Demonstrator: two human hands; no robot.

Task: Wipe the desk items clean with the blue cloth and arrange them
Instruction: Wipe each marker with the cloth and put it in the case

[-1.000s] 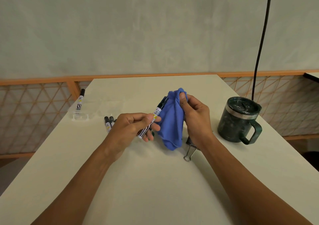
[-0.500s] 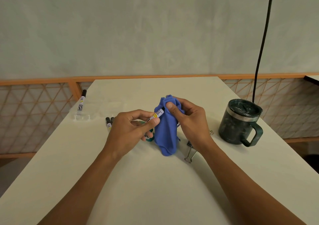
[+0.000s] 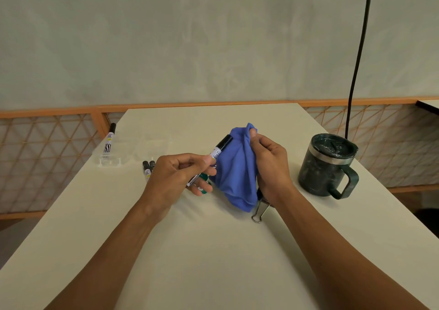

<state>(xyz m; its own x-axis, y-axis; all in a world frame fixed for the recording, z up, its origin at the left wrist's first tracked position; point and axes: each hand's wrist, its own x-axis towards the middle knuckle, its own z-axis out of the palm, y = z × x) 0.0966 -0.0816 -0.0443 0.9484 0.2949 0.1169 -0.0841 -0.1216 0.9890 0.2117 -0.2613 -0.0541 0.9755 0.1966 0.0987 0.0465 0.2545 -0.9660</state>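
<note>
- Above mid-desk, the left hand (image 3: 175,174) pinches a marker (image 3: 219,149) between thumb and forefinger. The other fingers are curled loosely beneath the barrel.
- The marker is tilted, with its black cap up and to the right and its lower end hidden behind the left fingers.
- The right hand (image 3: 270,164) grips the blue cloth (image 3: 237,167) in a bunch, thumb pressed on the top fold and fingers wrapped behind. The cloth hangs off the desk (image 3: 213,262), and its lower tip is just above the surface.
- Change from 0.5 s ago: the cap end was then buried in the cloth under the right thumb. Now the cap is drawn out and fully exposed, lying against the cloth's left face.
- The grips of both hands are unchanged. The pose closely matches that of 1.0 s ago.
- A green object (image 3: 204,189) shows under the left fingers, but what it is cannot be told.
- A binder clip (image 3: 261,211) lies on the desk below the right wrist, partly covered by the cloth.
- A dark green mug (image 3: 326,164), lid on and handle towards the viewer, stands to the right, well apart from the hands.
- Two more markers (image 3: 148,168) lie side by side left of the left hand.
- A fourth marker (image 3: 109,141) leans in a clear tray (image 3: 133,152) at the desk's left edge.
- None of these desk items has shifted.
</note>
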